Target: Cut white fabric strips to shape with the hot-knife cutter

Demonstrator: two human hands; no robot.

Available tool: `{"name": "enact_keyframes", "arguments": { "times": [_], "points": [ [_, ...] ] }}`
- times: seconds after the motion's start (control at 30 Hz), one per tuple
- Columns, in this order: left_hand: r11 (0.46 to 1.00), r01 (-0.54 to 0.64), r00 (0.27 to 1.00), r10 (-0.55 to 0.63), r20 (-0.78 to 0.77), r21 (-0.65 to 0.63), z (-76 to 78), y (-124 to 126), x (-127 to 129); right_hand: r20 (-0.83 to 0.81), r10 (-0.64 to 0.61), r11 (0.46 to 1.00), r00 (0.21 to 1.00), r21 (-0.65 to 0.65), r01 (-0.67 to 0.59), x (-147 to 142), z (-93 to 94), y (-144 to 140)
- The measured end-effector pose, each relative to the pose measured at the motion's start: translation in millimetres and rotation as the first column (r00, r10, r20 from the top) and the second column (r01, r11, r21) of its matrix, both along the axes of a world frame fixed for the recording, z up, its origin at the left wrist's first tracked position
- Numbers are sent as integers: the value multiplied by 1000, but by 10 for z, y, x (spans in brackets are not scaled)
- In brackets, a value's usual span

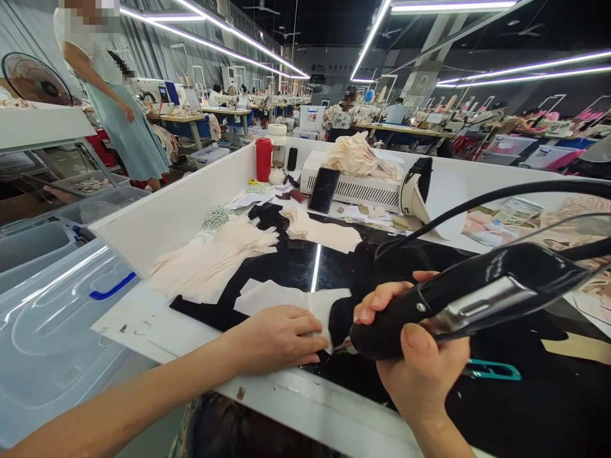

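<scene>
We are in a long factory hall with bright strip lights overhead and rows of work tables running to the far wall. At the upper left of the frame a person in a pale blue dress [128,130] stands near a fan [34,79]. Below, at the left edge, a clear plastic bin lid [57,318] with a blue handle lies beside our white table [157,331].

On the table's glossy black work surface [296,264], left of centre, sits a fanned stack of pale fabric pieces [214,257]. Behind it, toward the upper middle, we see a red bottle [263,159], a dark phone [324,189] leaning on a white box [363,187], and more cream fabric heaped on top.

At lower centre our left hand [277,337] lies flat, fingers together, pressing down a white fabric piece [281,298] on the black surface. Just right of it our right hand [420,356] is wrapped around a black handheld tool [458,299], its metal tip meeting the fabric's edge beside the left fingertips. A black cable [477,203] arcs away from the tool to the right. A teal handle [494,370] peeks out behind the right hand.
</scene>
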State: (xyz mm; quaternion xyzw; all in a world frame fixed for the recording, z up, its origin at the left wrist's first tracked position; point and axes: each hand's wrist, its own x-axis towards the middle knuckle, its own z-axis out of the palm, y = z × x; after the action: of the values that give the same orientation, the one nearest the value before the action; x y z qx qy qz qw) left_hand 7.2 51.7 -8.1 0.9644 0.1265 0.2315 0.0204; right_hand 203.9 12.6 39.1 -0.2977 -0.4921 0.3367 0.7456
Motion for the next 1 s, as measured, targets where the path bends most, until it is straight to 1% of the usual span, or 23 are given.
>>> {"name": "enact_keyframes", "arguments": {
  "times": [0.13, 0.47, 0.6, 0.7, 1.0],
  "points": [
    [1000, -1, 1000, 1, 6, -13, 5, -1, -9, -4, 16, 1000, 1000, 16, -16, 2, -3, 4],
    [999, -20, 999, 21, 37, -28, 17, -29, -12, -15, 11, 1000, 1000, 3, -11, 2, 0, 6],
    [999, -26, 999, 27, 31, -35, 20, -40, -16, -42, -25, 1000, 999, 0, 25, -17, 39, 31],
    [997, -47, 999, 48, 16, -65, 17, -48, -19, -45, -55, 998, 997, 1, 55, -29, 56, 50],
    [997, -25, 999, 28, 46, -79, 3, -48, -21, -21, -43, 999, 999, -4, 43, -54, 7, 50]
  ]
}}
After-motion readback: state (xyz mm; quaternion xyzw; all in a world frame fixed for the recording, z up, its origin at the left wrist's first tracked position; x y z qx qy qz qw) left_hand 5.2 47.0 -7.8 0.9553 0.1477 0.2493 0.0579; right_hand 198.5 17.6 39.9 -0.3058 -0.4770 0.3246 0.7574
